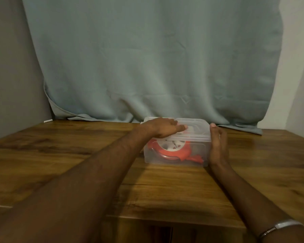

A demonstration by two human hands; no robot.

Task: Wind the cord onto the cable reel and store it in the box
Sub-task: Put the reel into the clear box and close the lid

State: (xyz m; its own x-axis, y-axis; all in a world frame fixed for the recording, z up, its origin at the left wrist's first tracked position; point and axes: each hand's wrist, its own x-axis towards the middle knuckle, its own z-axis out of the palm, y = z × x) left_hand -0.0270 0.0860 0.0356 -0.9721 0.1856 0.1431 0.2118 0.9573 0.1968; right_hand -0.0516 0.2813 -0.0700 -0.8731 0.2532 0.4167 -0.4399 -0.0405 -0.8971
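Inside the clear box (175, 155) on the table (77, 163) the red cable reel (168, 149) already lies, lid (198, 128) on, left hand (162, 128) flat atop it and right hand (218, 146) flat against its side, so only final seating seems left.

Box: clear plastic box (175, 155) with its lid (197, 130) on, standing on the wooden table (77, 155).
Contents: orange cable reel (167, 149) seen through the wall, lying inside.
Left hand: left hand (163, 129) flat, palm down on the lid.
Right hand: right hand (218, 146) with straight fingers against the box's right end.
Backdrop: grey-blue curtain (147, 58) behind the table.
Wrist: metal bracelet (279, 227) on the right arm.
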